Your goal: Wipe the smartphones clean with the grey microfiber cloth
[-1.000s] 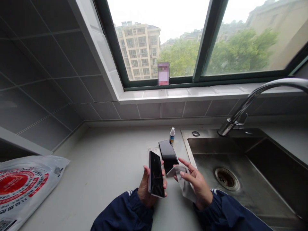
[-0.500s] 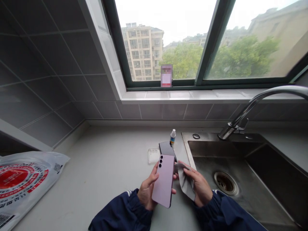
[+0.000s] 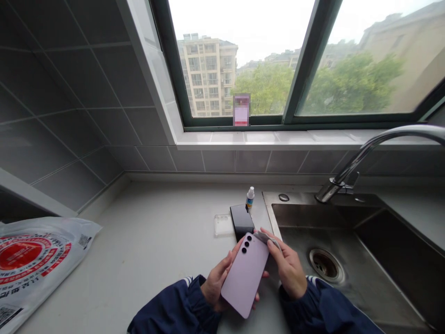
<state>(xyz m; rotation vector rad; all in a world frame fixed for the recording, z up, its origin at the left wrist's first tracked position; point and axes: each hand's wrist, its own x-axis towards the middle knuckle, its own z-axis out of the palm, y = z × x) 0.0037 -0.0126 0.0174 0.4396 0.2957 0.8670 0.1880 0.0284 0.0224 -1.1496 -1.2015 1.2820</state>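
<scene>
Left hand (image 3: 216,282) holds lilac smartphone (image 3: 245,278), left of sink (image 3: 301,198) | right hand (image 3: 289,268) pinches grey cloth (image 3: 264,238) at its top corner | risk: cloth's push could slip smartphone onto surface (image 3: 163,232)

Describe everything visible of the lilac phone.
The lilac phone shows its smooth, matte-looking back, material uncertain, with rounded corners and three black camera lenses in a row near the top left corner. Its front is hidden. It is held above the counter, its top leaning right. The left hand grips it from the left and behind; the right hand holds a grey cloth, apparently touching its top right corner.
</scene>
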